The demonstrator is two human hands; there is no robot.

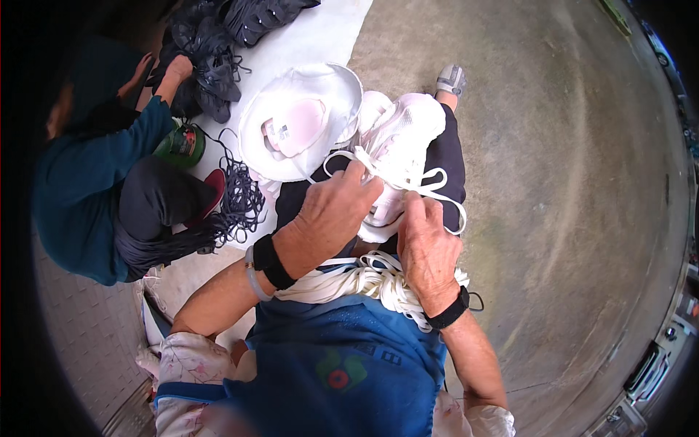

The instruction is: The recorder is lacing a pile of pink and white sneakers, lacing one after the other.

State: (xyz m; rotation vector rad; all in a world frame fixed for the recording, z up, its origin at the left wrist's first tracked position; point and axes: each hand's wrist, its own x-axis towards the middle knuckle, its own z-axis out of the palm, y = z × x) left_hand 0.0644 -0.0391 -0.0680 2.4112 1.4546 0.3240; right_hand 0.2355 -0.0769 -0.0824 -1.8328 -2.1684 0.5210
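A white sneaker point(408, 135) rests on my lap, its pale pink inside showing near my fingers. My left hand point(328, 215) is closed, its fingertips pinching the white shoelace point(435, 186) at the sneaker's left side. On the right side my right hand point(429, 251) is closed too, thumb and forefinger on the lace by the shoe opening. Loops of lace stick out to both sides of the sneaker. Below my hands, a thick bundle of loose white laces point(364, 282) lies across my lap, over the top of my blue apron point(342, 342).
A white rounded bag-like thing point(255, 109) with a pale pink piece inside stands left of the sneaker. Farther left a co-worker point(95, 197) handles black shoes point(211, 80). Black laces point(237, 200) and a green tub point(180, 146) lie between us. Concrete floor point(553, 182) stretches right.
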